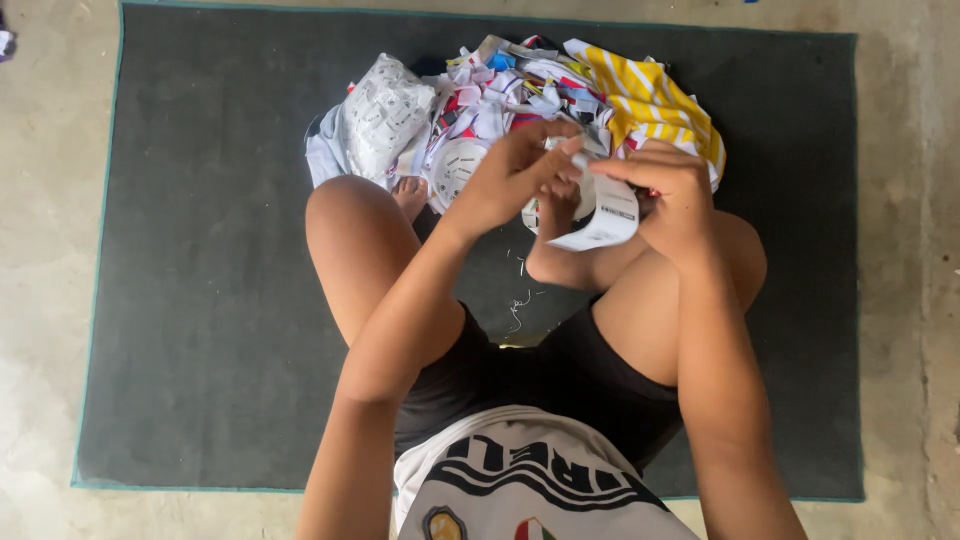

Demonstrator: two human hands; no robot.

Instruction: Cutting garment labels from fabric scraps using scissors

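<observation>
On a dark grey mat [200, 300] w/ a green edge, laid over the bare concrete floor [40, 250], we sit cross-legged and look down at both hands raised over our knees. Our left hand [510, 180] and right hand [672, 195] sit close together near the middle, each pinching part of a white paper label strip [605, 215]. Left fingers [560, 150] nip its upper end; right fingers close over its right side, so both hands are clamped on the strip. It curls down btwn them, lower end hanging free just above the right knee.

Just beyond the hands, at the far side of the mat, lies a heap of mixed scraps [500, 90]: white tags, red and blue bits, all jumbled. At its right end sits a yellow-and-white striped cloth [655, 100]; at its left end a white printed bag [385, 115], crumpled. A bare foot [410, 195] shows by the left knee, touching the heap's near edge. A few loose threads [517, 305] lie on the mat btwn our legs.
</observation>
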